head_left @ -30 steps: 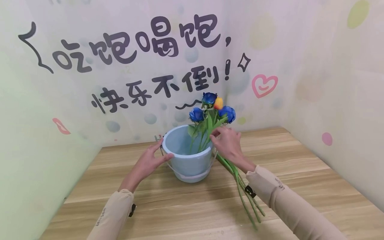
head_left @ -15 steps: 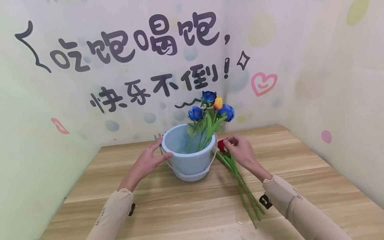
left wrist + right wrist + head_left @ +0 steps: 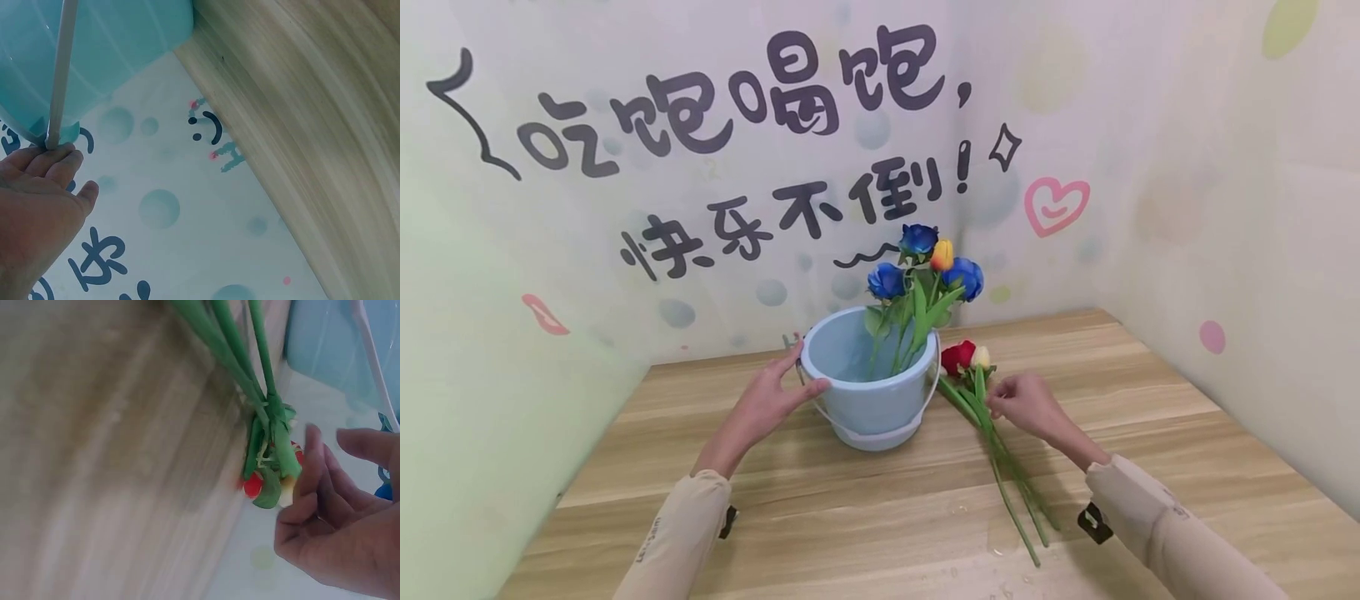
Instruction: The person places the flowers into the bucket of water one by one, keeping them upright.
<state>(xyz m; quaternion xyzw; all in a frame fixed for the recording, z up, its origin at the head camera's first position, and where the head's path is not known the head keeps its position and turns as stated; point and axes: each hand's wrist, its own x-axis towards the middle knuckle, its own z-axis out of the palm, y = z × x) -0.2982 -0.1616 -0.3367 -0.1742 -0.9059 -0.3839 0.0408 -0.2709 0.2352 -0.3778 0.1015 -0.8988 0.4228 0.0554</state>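
A light blue bucket (image 3: 872,417) stands on the table, with several blue roses (image 3: 919,239) and a yellow-orange tulip (image 3: 942,255) leaning upright inside it. My left hand (image 3: 765,402) grips the bucket's left side, its thumb over the rim and its fingers near the handle's end. To the right of the bucket, a red rose (image 3: 958,357) and a cream tulip (image 3: 981,357) lie on the table, their green stems (image 3: 1017,500) pointing towards me. Close beside these flowers is my right hand (image 3: 1028,406). In the right wrist view, its thumb and index finger are apart and hold nothing.
The wood-grain table (image 3: 850,517) meets a printed wall (image 3: 775,183) at the back. Small drops (image 3: 1000,546) show on the tabletop near the stem ends. The bucket's pale handle (image 3: 60,75) hangs down its side.
My right hand has moved from the flowers in the bucket, down and right past the red rose, to beside the lying stems. The left hand stays at the bucket.
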